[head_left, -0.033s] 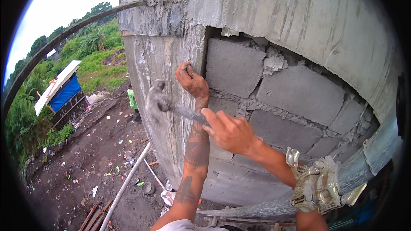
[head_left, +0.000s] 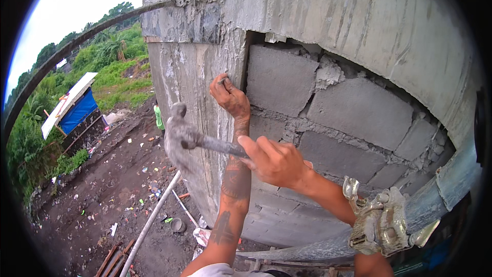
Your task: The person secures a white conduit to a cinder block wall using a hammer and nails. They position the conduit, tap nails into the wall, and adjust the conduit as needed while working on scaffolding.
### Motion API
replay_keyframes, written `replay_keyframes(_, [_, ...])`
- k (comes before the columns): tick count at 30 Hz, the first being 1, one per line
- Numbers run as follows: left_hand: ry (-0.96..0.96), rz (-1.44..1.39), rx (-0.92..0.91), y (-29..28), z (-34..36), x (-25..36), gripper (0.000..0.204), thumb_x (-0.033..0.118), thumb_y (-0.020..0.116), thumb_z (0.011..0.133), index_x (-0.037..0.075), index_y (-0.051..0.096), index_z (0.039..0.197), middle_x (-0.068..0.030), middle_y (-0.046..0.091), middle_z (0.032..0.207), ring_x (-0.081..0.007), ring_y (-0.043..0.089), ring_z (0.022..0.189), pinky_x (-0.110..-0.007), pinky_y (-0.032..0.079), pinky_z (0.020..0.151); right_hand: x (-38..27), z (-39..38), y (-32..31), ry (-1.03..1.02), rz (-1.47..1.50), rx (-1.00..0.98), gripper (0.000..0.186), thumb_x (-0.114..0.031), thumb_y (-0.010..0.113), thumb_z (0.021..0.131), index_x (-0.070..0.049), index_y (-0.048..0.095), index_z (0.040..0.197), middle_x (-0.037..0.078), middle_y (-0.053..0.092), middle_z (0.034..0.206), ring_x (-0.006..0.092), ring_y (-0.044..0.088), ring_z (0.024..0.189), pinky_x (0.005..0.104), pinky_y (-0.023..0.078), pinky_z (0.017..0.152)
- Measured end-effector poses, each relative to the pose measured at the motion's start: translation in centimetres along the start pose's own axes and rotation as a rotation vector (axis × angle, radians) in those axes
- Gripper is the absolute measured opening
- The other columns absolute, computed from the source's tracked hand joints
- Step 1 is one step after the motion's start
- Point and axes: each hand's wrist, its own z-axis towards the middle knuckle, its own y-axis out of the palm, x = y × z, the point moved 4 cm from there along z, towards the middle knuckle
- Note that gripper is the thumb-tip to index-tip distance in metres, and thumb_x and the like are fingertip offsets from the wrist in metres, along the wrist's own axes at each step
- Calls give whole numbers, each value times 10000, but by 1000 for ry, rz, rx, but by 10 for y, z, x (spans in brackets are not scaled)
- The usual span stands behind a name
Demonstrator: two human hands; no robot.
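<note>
My left hand (head_left: 229, 97) is raised against the concrete column (head_left: 174, 72), just left of the blockwork recess, its fingers closed on a small, thin piece of metal (head_left: 222, 80), perhaps a nail or chisel. My right hand (head_left: 274, 161) grips a mortar-caked hammer (head_left: 218, 145) by its handle, crossing in front of my left forearm. The hammer head is blurred and sits below and left of my left hand. Grey blocks (head_left: 359, 113) with rough mortar joints fill the recess to the right, and jagged gaps show along its upper edge.
A scaffold tube (head_left: 451, 179) with a metal clamp (head_left: 379, 220) crosses at lower right. A curved dark bar (head_left: 92, 33) reaches the wall at upper left. Far below are littered dirt ground, poles (head_left: 154, 220), a bucket (head_left: 178, 225), a blue-sided shed (head_left: 77, 110) and a person in green (head_left: 159, 118).
The hammer in my right hand has swung slightly down and to the left, its head now lower and blurred. My left hand stays in place at the wall.
</note>
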Motion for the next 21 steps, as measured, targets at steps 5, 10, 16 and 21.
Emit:
replay_keyframes(5, [-42,-29,-21,-1,-1,-2,137,66,540,1021,30,650,1093,-139,621,1092,-341,579,1021,-466,433,925,14,3,0,337,-174,-103,479,-204,749,903,-14,531,1286,96,566,771,234,661,553,362,530,449])
replay_keyframes(10, [-17,-30,-4,2,-2,-3,144,83,533,1034,28,649,1099,-143,614,1079,-347,574,1023,-458,440,920,5,-2,1,71,27,-20,346,-209,720,938,-14,547,1165,138,626,817,302,682,583,379,537,451])
replay_keyframes(16, [-60,-50,-20,3,-3,-6,139,89,534,1037,24,645,1091,-141,616,1074,-341,575,1017,-478,424,941,12,-1,2,275,-167,-96,295,-203,757,907,-23,545,1005,65,508,754,173,609,534,325,510,439])
replay_keyframes(21, [36,3,20,4,-2,-7,148,62,526,1040,0,656,1072,-143,597,1051,-316,581,966,-418,468,848,-3,-2,-2,3,-36,25,308,-215,768,886,-23,540,960,82,520,760,191,618,544,322,523,439])
